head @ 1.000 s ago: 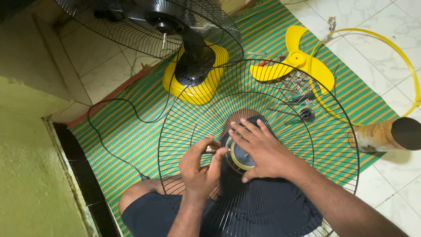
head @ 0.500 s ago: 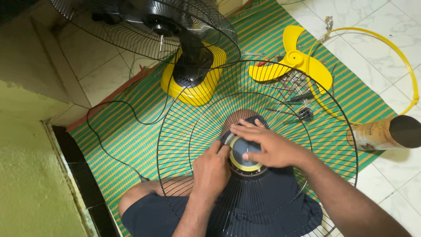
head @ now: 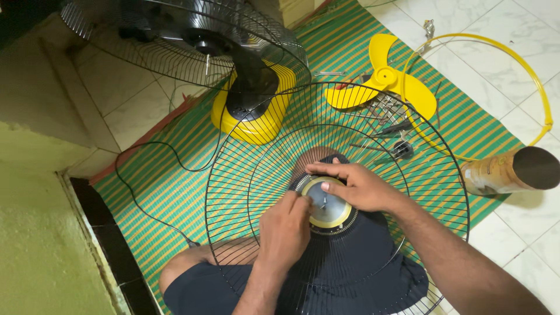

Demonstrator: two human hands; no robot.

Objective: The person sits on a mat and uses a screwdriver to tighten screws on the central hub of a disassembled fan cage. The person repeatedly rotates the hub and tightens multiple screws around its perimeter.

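A round black wire fan grille lies across my lap. At its centre sits a silver disc with a yellow ring. My left hand pinches something small at the disc's left edge; what it holds is too small to tell. My right hand rests on the disc's upper right, fingers spread over its rim and steadying it.
A yellow fan base with motor and rear grille stands ahead on a green striped mat. Yellow blades, a yellow rim ring, loose tools, a can and a black cord lie around.
The centre disc has gone from tilted on edge to lying flat in the grille's middle. Both hands have settled onto it, the left moving to its left edge.
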